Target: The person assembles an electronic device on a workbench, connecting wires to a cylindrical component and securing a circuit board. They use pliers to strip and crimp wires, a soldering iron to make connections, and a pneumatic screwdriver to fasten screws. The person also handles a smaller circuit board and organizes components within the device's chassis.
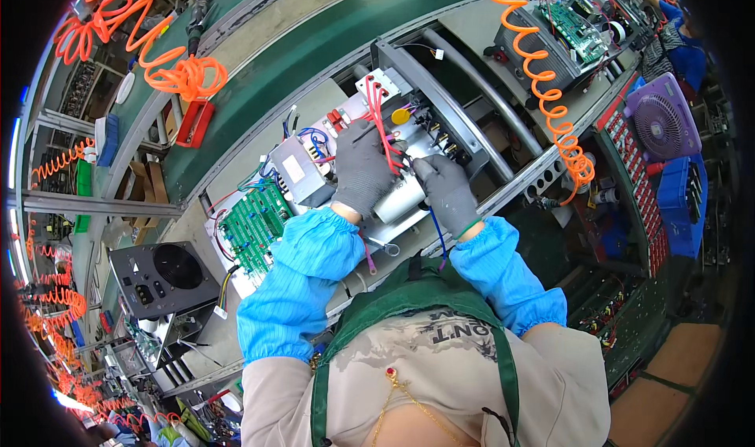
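Working at red wires (378, 115) just beyond silver cylinder (401, 201): L hand (363, 170) fingers curled, R hand (448, 191) fingers bent; grip closure/contents hidden, can't tell. Risk: excess pull, poss. loosened conn.; blue wire (436, 228) could snag R sleeve (507, 270).
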A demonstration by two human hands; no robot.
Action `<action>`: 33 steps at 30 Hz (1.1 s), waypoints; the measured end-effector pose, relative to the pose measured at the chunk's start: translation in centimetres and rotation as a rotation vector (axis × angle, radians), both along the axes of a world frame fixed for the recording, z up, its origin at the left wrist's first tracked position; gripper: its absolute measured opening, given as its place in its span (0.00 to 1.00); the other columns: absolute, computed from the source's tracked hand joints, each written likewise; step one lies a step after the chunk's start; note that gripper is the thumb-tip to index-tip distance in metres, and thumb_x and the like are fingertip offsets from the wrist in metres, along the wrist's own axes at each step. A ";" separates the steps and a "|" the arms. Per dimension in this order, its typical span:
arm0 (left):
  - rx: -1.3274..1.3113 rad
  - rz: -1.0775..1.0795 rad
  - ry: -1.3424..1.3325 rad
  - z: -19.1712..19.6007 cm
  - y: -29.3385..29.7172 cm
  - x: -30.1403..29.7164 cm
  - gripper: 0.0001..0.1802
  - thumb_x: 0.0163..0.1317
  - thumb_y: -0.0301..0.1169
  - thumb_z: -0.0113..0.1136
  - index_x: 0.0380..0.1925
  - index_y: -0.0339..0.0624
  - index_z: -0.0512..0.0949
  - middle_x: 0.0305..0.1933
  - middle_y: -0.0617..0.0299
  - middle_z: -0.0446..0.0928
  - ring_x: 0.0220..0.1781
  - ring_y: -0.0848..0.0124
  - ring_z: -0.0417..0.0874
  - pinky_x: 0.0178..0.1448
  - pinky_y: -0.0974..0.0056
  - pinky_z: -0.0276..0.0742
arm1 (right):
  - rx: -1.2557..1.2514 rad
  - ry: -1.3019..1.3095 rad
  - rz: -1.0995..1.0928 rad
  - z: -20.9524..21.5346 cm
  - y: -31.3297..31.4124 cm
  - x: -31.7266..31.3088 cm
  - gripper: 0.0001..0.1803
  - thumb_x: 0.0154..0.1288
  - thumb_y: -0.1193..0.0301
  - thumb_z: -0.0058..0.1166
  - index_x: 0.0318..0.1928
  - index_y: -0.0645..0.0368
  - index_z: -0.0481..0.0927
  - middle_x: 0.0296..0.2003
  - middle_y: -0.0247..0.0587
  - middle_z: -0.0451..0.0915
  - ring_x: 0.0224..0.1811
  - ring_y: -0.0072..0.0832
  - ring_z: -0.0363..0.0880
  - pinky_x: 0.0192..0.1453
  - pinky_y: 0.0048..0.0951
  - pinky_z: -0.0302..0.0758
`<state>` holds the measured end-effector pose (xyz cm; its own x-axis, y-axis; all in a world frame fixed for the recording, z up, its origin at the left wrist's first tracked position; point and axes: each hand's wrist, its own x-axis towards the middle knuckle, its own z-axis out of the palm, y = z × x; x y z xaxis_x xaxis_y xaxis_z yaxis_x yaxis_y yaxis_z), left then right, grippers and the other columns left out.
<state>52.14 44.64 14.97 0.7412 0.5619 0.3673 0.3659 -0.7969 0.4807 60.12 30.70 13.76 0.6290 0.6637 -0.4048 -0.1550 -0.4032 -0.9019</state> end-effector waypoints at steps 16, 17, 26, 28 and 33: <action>-0.008 -0.002 -0.015 -0.2 0.1 0.0 0.20 0.47 0.40 0.69 0.33 0.35 0.79 0.33 0.50 0.76 0.38 0.53 0.78 0.42 0.53 0.73 | 0.056 0.052 -0.019 -0.1 -0.2 0.1 0.14 0.68 0.60 0.48 0.39 0.58 0.78 0.21 0.31 0.70 0.22 0.18 0.68 0.24 0.23 0.68; -0.023 0.003 0.009 -0.1 0.1 0.0 0.20 0.47 0.40 0.69 0.33 0.35 0.79 0.33 0.50 0.76 0.38 0.53 0.78 0.42 0.54 0.73 | 0.108 0.137 -0.065 -0.1 -0.4 -0.2 0.14 0.68 0.60 0.48 0.39 0.58 0.78 0.21 0.32 0.70 0.22 0.19 0.69 0.25 0.23 0.68; -0.042 0.012 -0.008 -0.1 -0.1 -0.1 0.16 0.48 0.39 0.67 0.31 0.40 0.79 0.33 0.52 0.76 0.38 0.53 0.75 0.42 0.53 0.71 | 0.054 -0.098 0.015 -0.9 -0.3 -0.1 0.15 0.68 0.60 0.47 0.40 0.60 0.77 0.22 0.34 0.71 0.21 0.20 0.68 0.25 0.25 0.67; -0.046 0.006 -0.006 -0.1 -0.1 -0.1 0.15 0.48 0.38 0.67 0.32 0.40 0.79 0.34 0.52 0.76 0.38 0.53 0.75 0.43 0.53 0.71 | 0.067 -0.133 0.034 -1.3 -0.3 0.1 0.16 0.69 0.59 0.46 0.40 0.60 0.77 0.22 0.33 0.70 0.20 0.19 0.66 0.23 0.23 0.66; -0.012 0.033 0.018 0.1 -0.1 0.0 0.17 0.47 0.39 0.69 0.33 0.39 0.81 0.33 0.52 0.76 0.38 0.53 0.78 0.42 0.54 0.73 | 0.140 -0.113 -0.031 -2.3 0.1 0.2 0.17 0.69 0.59 0.46 0.36 0.61 0.75 0.22 0.35 0.70 0.20 0.20 0.66 0.22 0.24 0.66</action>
<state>52.09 44.49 15.12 0.7285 0.5906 0.3471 0.4006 -0.7783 0.4836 60.36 30.80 11.49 0.6859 0.6885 -0.2354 -0.0601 -0.2688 -0.9613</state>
